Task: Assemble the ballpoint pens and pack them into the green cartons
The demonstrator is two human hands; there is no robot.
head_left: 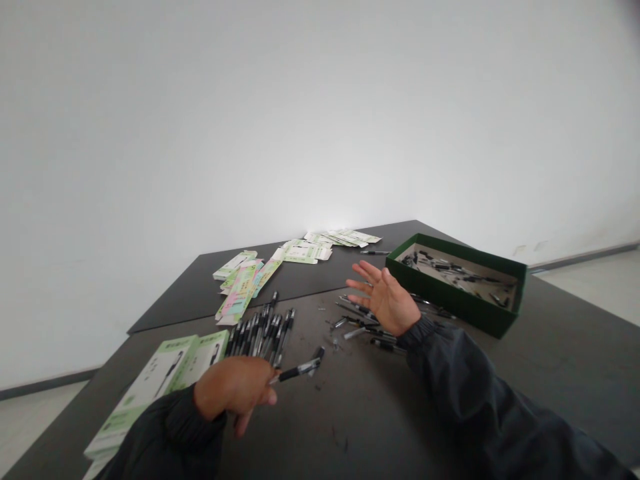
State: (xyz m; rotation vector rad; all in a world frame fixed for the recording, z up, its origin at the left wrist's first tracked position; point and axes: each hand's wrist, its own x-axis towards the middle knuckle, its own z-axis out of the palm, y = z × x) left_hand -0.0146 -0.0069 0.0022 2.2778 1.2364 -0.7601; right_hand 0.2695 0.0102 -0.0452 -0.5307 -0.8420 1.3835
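Observation:
My left hand (237, 388) is closed around one end of a black-and-clear pen (296, 371), which sticks out to the right over the table. Just beyond that hand lies a row of capped pens (257, 333), side by side. My right hand (387, 301) is raised with the palm showing and fingers spread, holding nothing. Beneath and around it are loose pens and pen parts (360, 323), partly hidden by the hand and sleeve. A small black piece, perhaps a cap, is by the held pen's far end; whether it is attached I cannot tell.
A green open box (450, 301) with pens and parts inside stands at the right. Green-white pen boxes (145, 387) are stacked at the left. Flattened cartons (303, 252) lie toward the back of the dark table (380, 420), near a white wall (300, 120).

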